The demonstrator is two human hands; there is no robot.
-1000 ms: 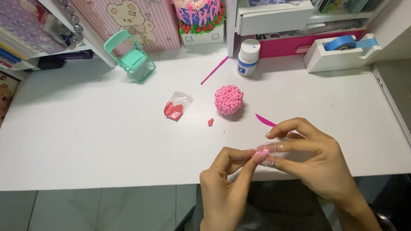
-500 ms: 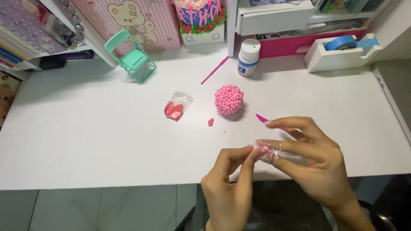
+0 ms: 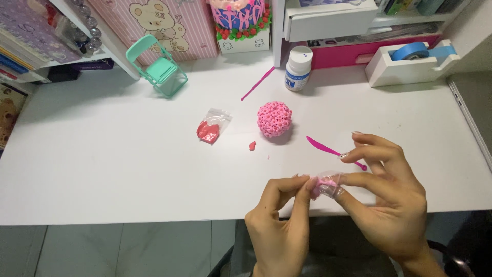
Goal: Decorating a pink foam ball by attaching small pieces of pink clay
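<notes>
Both hands have shifted only slightly since the earlier frames, staying together at the near edge of the white table [image 3: 102,169]. Left hand [image 3: 279,220] pinches with thumb and forefinger at one end of a small clear plastic bag [image 3: 328,185] holding pink clay; right hand [image 3: 387,197] has its grip closed on the other end, its remaining fingers spread loose above. On the table lie one pink ball of clay petals [image 3: 274,119], one second clear bag with red clay [image 3: 210,129], one small red crumb [image 3: 252,146], two pink tools, a blade-shaped tool [image 3: 323,147] partly hidden behind the right hand and a thin stick [image 3: 258,83], one white glue bottle [image 3: 298,68], one mint toy chair [image 3: 159,66] and one tape dispenser [image 3: 410,64]. How much clay the held bag contains is hard to make out.
</notes>
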